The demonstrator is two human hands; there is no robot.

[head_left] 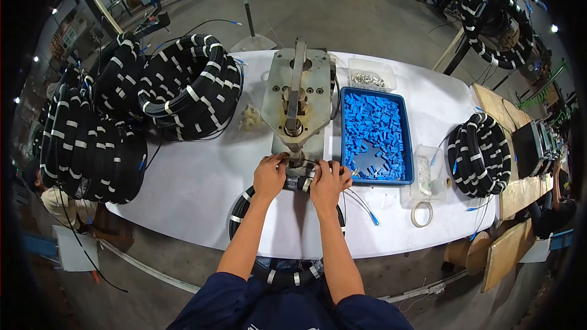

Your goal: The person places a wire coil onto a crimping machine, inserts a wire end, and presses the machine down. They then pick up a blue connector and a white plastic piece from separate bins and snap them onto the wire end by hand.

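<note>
A metal bench press (298,95) stands in front of me on the white-covered table, its ram pointing down between my hands. My left hand (270,177) is closed at the left of the ram tip, fingers pinching a black cable. On the right side my right hand (329,182) is closed on the same cable, close to the tip. What lies directly under the ram is partly hidden by my fingers. A coil of black cable (241,212) with white tape bands rests below my hands and hangs past the table edge. Blue-tipped cable ends (373,217) stick out right of my right hand.
A blue tray (408,162) holds many small blue parts. Clear boxes with small metal pieces (369,79) and clear pieces (430,174) stand beside it, near a tape roll (422,214). Banded cable coils (189,88) crowd the left; another coil (480,156) is right. Other people work at both sides.
</note>
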